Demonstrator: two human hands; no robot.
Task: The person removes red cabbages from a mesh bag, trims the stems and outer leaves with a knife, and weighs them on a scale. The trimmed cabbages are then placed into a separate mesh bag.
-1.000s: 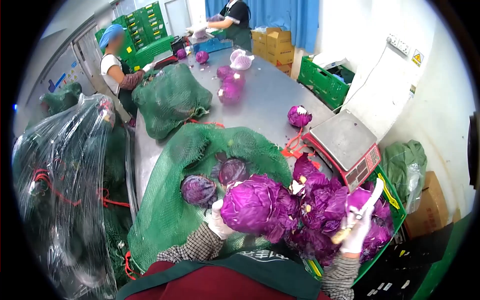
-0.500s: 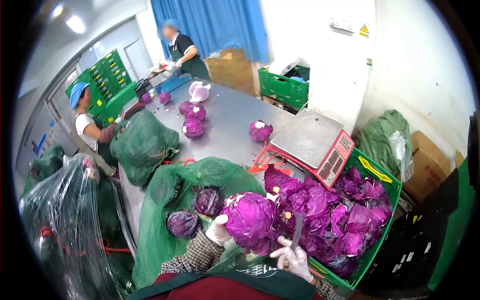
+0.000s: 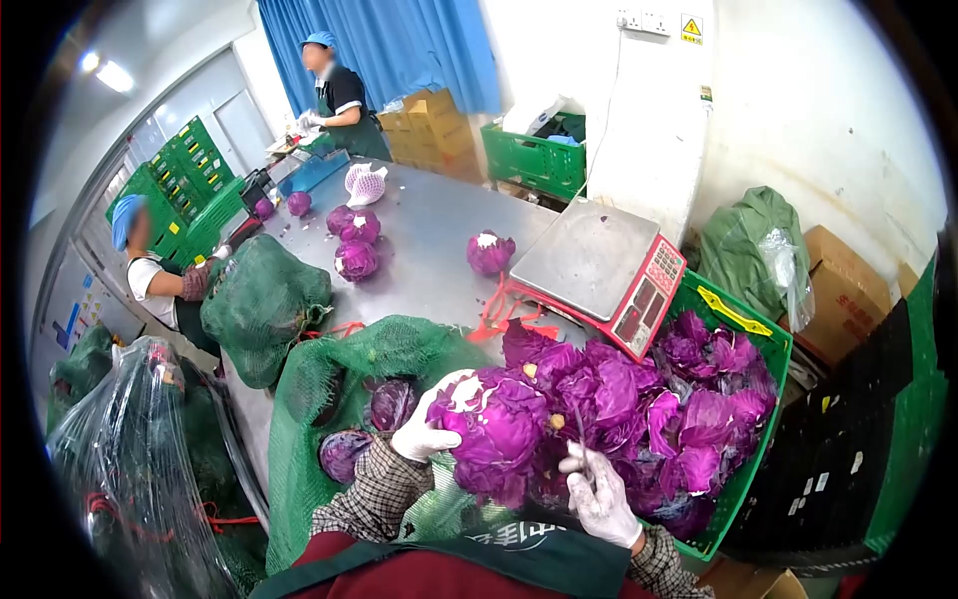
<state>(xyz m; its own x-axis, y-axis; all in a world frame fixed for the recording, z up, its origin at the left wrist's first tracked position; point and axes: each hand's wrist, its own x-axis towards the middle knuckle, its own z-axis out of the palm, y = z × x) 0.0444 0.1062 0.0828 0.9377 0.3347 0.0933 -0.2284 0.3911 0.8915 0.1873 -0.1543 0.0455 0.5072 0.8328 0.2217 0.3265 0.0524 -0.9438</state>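
My left hand [image 3: 431, 419], in a white glove, grips a large red cabbage [image 3: 491, 424] from its left side, above the edge of a green mesh bag [image 3: 299, 429]. Gloved too, my right hand [image 3: 601, 494] is closed on a knife [image 3: 582, 431], whose thin blade points up, just right of the cabbage. Two darker cabbages, one of them a purple cabbage [image 3: 342, 454], lie in the mesh bag. Beyond the knife, loose purple leaves [image 3: 689, 419] fill a green crate [image 3: 773, 384].
A red scale [image 3: 599, 262] stands at the right of the metal table [image 3: 419, 250]. Several cabbages, among them one near the scale [image 3: 490, 254], lie on the table. A full mesh bag [image 3: 261, 309] sits at left. Two people in blue caps stand across and at left.
The view has shifted, so the table things sit further left. My left hand has turned with the cabbage, its fingers now over its upper left. My right hand and the knife are slightly higher.
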